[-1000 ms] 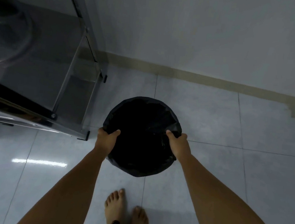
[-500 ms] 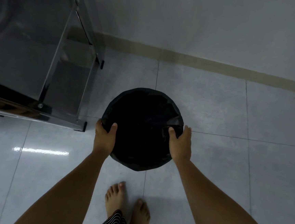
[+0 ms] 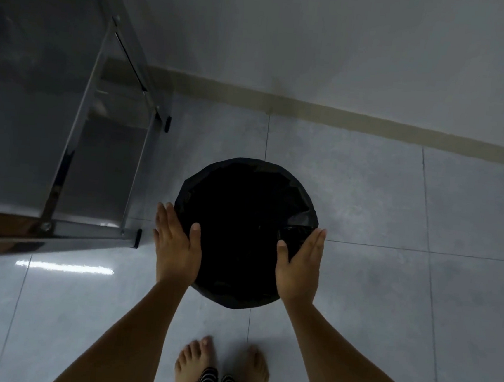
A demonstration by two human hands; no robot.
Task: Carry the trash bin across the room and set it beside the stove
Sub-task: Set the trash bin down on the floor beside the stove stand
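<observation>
The round trash bin (image 3: pixel 243 220), lined with a black bag, is seen from straight above on the tiled floor, just right of the steel stove stand (image 3: pixel 75 145). My left hand (image 3: pixel 176 245) lies flat against the bin's left side, fingers straight, thumb over the rim. My right hand (image 3: pixel 300 265) mirrors it on the right side, thumb at the rim. Neither hand's fingers curl around the rim. The inside of the bin is too dark to see.
The stand's front foot (image 3: pixel 137 238) is a hand's width left of the bin. A grey wall (image 3: pixel 318 44) with a beige baseboard (image 3: pixel 372 125) runs behind. My bare feet (image 3: pixel 196 365) stand just behind the bin. Tiled floor extends to the right.
Both hands were gripping the rim with curled fingers; now the fingers are straightened and flat along the bin's sides. The bin sits lower and farther from me, near the stand's foot.
</observation>
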